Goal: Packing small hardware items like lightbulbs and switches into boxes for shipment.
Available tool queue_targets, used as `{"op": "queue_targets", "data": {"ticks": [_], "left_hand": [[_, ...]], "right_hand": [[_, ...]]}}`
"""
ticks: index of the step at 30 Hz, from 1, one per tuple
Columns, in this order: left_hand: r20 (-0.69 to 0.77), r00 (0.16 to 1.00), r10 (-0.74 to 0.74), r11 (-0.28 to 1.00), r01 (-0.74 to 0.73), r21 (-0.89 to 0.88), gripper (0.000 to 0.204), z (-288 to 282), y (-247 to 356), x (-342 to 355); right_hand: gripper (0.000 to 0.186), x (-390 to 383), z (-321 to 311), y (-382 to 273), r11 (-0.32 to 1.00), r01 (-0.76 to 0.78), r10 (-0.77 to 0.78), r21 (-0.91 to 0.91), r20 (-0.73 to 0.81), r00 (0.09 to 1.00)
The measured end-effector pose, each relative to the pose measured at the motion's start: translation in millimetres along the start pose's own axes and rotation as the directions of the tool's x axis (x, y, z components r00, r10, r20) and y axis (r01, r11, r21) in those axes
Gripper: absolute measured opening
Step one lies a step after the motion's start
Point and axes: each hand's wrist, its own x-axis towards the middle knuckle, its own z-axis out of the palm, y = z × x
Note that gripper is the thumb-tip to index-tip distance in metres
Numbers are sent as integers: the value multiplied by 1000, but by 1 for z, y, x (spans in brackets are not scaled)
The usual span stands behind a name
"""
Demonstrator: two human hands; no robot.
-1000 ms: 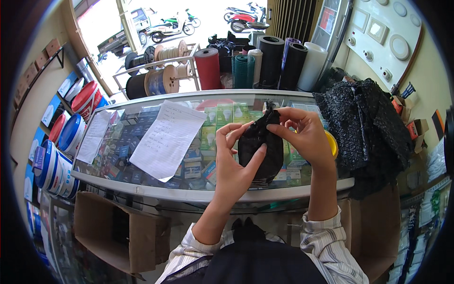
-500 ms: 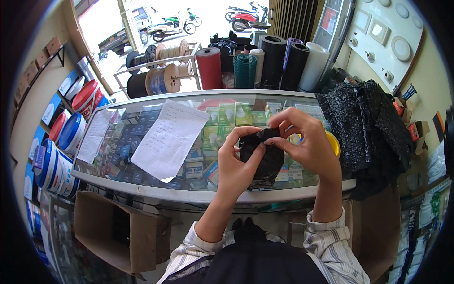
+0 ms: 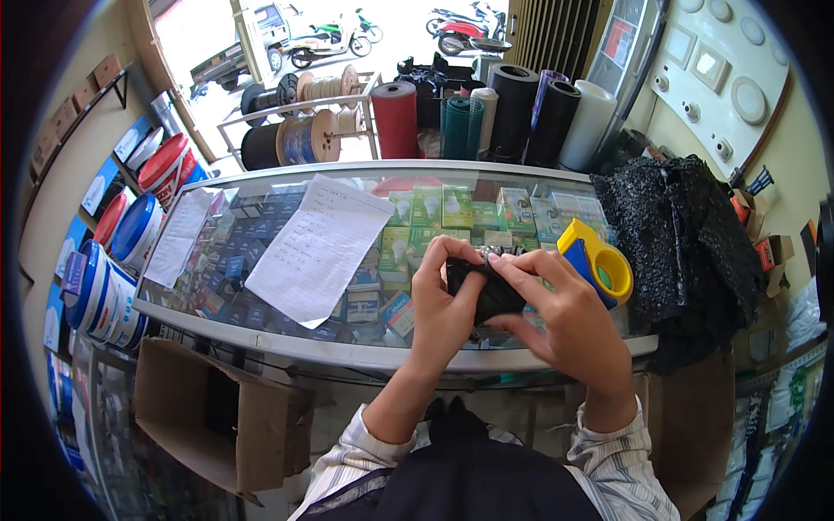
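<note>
Both of my hands hold a small bunched piece of black material above the glass counter. My left hand grips its left side with fingers curled over the top. My right hand wraps its right side, thumb and fingers pressing on it. Much of the black piece is hidden inside my palms. A yellow and blue tape dispenser lies on the glass just right of my right hand.
A handwritten paper sheet and a second sheet lie on the counter. A heap of black mesh sits at the right end. Rolls of material and wire spools stand behind; paint buckets left; an open cardboard box below.
The black piece hung longer between my hands a second ago; now it is bunched into a small wad, and both hands have drawn closer together and lower over the glass.
</note>
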Motion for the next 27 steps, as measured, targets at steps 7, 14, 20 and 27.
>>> {"op": "queue_targets", "data": {"ticks": [7,14,20,27], "left_hand": [[349,926,148,982,-180,63,49,-14,6,3],[318,842,435,716,-538,444,52,-2,-8,-2],[283,803,524,565,-577,590,49,-10,-7,-11],[357,766,534,486,-624,612,49,-7,-12,-15]], "right_hand": [[42,4,-11,35,978,74,-81,194,26,996],[42,-4,-17,61,977,109,-125,184,78,989],[53,-40,-15,90,703,-598,644,-386,-13,765],[42,-58,6,108,643,-643,652,-415,-144,744]]}}
